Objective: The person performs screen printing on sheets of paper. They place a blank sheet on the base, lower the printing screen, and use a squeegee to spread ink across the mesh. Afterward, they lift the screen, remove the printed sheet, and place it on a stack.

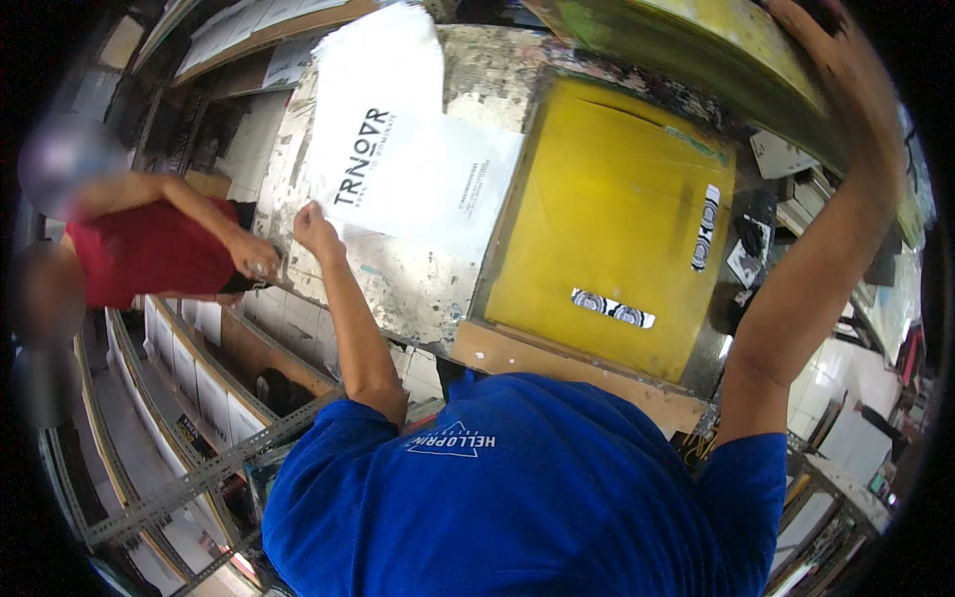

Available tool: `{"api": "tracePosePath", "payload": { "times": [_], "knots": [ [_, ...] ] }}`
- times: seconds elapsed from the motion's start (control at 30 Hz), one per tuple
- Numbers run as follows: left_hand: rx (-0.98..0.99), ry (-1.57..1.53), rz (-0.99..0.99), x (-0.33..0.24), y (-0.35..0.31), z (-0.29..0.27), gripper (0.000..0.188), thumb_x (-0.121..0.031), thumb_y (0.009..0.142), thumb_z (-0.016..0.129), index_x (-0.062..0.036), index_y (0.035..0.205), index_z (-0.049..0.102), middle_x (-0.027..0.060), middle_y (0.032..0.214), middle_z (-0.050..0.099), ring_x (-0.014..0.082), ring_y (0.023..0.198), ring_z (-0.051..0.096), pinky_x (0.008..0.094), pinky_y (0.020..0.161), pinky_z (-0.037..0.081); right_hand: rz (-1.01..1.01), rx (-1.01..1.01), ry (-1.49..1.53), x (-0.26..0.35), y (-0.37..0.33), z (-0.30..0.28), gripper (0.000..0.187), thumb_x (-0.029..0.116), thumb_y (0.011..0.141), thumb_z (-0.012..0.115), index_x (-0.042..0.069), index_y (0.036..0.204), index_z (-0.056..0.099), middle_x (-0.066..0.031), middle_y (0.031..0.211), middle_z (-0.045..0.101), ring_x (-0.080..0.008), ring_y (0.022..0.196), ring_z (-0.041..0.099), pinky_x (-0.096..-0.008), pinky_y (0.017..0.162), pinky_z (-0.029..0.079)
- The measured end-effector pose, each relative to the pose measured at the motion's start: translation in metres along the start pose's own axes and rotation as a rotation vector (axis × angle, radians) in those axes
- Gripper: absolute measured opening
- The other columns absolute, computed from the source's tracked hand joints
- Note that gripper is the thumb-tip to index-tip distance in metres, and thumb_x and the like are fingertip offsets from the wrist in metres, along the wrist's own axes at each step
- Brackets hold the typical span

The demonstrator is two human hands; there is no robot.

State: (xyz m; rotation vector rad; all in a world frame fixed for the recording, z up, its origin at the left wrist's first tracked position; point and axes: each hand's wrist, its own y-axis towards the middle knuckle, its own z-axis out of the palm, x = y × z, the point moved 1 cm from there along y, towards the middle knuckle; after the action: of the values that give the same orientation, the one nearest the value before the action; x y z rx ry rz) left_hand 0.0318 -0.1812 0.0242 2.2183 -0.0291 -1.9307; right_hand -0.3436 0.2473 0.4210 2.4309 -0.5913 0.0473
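My left hand (318,232) is closed in a pinch at the near left edge of a white plastic bag (398,169) with black print. The bag lies on a worn, paint-flecked table (418,284), its far part crumpled. Beside it on the right is a flat yellow board (597,219) bearing two small black-and-white patterned strips (613,308). My right hand (811,35) is raised at the far right, gripping the edge of a tilted yellow-green screen printing frame (686,50). The picture's dark rim partly hides its fingers.
On the left, a person in a red top (139,234) stands with a hand (257,259) near the table's edge. Metal racks (189,398) with white sheets stand at the lower left. More shelving (836,488) and stacked items are on the right.
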Motion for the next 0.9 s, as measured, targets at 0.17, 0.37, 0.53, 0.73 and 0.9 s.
{"api": "tracePosePath", "payload": {
  "times": [0.17,0.37,0.53,0.73,0.9],
  "knots": [
    [-0.278,0.127,-0.046,0.018,0.039,-0.081,0.029,-0.016,0.092,0.071,0.0058,0.109,0.063,0.0131,0.099,0.066,0.0244,0.086,0.062,0.0366,0.077,0.051,0.075,-0.183,0.048,0.002,-0.002,0.017,0.037,0.014,0.085,0.073,-0.001,0.120,0.070,-0.0157,0.121,0.067,-0.0227,0.109,0.064,-0.0350,0.095,0.051],
    [-0.665,0.830,0.369,-0.015,0.021,-0.062,0.035,-0.023,0.089,0.075,-0.0001,0.113,0.065,0.0154,0.109,0.068,0.0371,0.101,0.064,0.0493,0.091,0.048,-0.024,-0.201,0.057,-0.001,-0.006,0.016,0.036,0.011,0.084,0.070,-0.006,0.116,0.070,-0.0162,0.114,0.071,-0.0214,0.101,0.066,-0.0335,0.093,0.052],
    [0.108,0.602,0.894,-0.037,-0.048,0.022,0.034,-0.029,0.081,0.082,-0.0109,0.109,0.075,0.0090,0.132,0.062,0.0334,0.123,0.055,0.0521,0.098,0.043,0.046,-0.009,0.208,-0.058,0.009,0.019,0.042,0.017,0.087,0.071,0.006,0.127,0.067,-0.0155,0.114,0.071,-0.0217,0.102,0.068,-0.0308,0.091,0.053],
    [0.498,0.885,0.671,-0.027,-0.142,0.075,0.025,-0.029,0.072,0.088,-0.0216,0.095,0.082,0.0041,0.134,0.059,0.0337,0.129,0.044,0.0525,0.102,0.031,0.080,0.024,0.173,-0.054,0.007,0.009,0.042,0.017,0.086,0.071,0.006,0.127,0.067,-0.0155,0.111,0.072,-0.0212,0.099,0.069,-0.0303,0.089,0.054],
    [0.359,0.669,0.605,-0.022,-0.133,0.080,0.010,-0.025,0.076,0.085,-0.0185,0.084,0.082,0.0018,0.133,0.061,0.0291,0.130,0.044,0.0503,0.106,0.027,0.050,-0.025,0.264,0.001,0.010,0.006,0.039,0.011,0.082,0.069,-0.007,0.116,0.071,-0.0160,0.102,0.075,-0.0202,0.091,0.068,-0.0315,0.087,0.055]
  ]
}}
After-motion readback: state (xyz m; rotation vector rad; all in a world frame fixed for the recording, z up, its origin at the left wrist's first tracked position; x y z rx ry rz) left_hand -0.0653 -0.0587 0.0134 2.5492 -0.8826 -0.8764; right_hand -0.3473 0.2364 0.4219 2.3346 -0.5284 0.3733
